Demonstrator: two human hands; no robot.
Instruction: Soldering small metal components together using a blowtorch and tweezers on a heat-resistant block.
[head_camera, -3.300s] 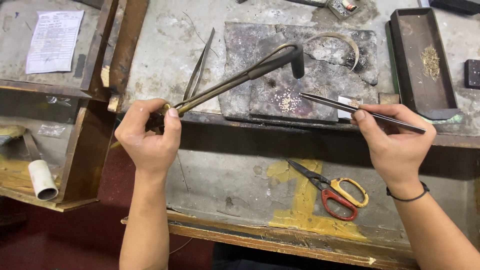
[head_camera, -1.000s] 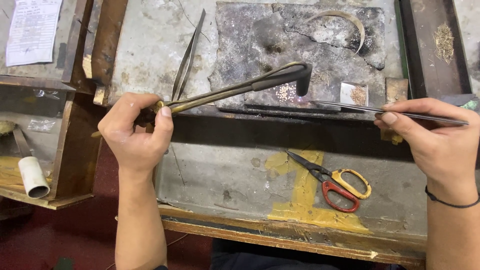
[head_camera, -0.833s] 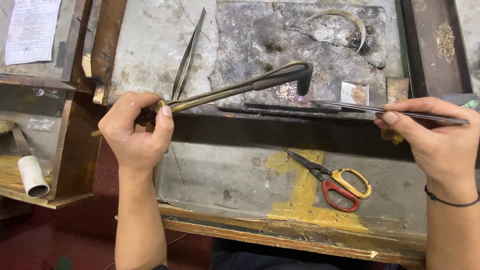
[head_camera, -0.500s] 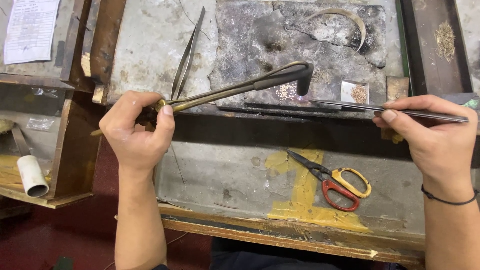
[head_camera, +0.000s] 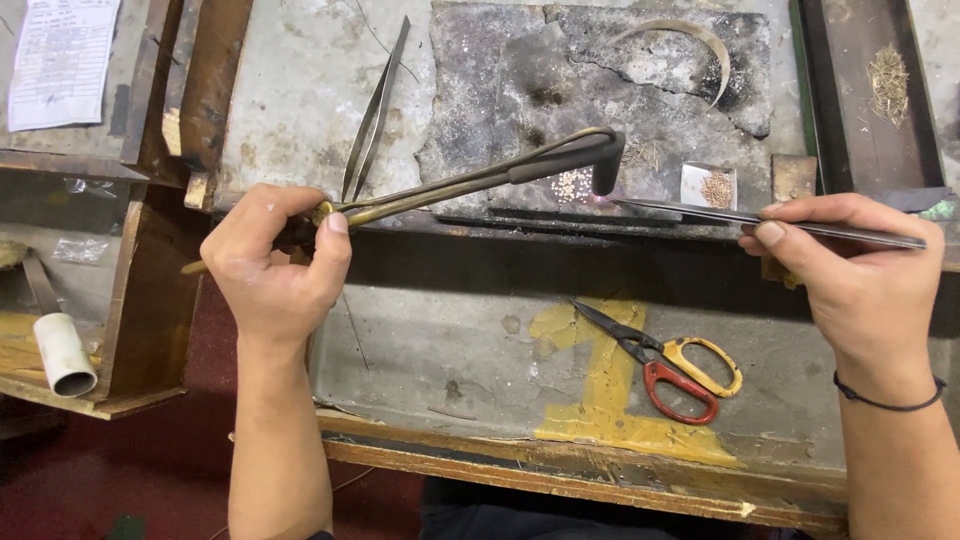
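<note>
My left hand (head_camera: 272, 268) grips the brass stem of a torch (head_camera: 470, 182) whose dark bent nozzle points down at the charred soldering block (head_camera: 520, 80). My right hand (head_camera: 850, 270) pinches long steel tweezers (head_camera: 700, 212), their tip lying at the block's front edge, just right of the nozzle. A small heap of tiny pale beads (head_camera: 572, 184) lies on the block under the nozzle. A curved metal strip (head_camera: 700, 40) rests at the block's far right.
A second pair of tweezers (head_camera: 375, 105) lies left of the block. Scissors (head_camera: 670, 362) with red and yellow handles rest on the lower shelf. A small square dish of filings (head_camera: 712, 186), a dark tray (head_camera: 870, 90), a paper sheet (head_camera: 62, 60) and a white tube (head_camera: 64, 352) surround the workspace.
The view has closed in on the bench. Both hands keep their grips; the right hand has shifted right, and the tweezers' tip now lies close beside the torch nozzle.
</note>
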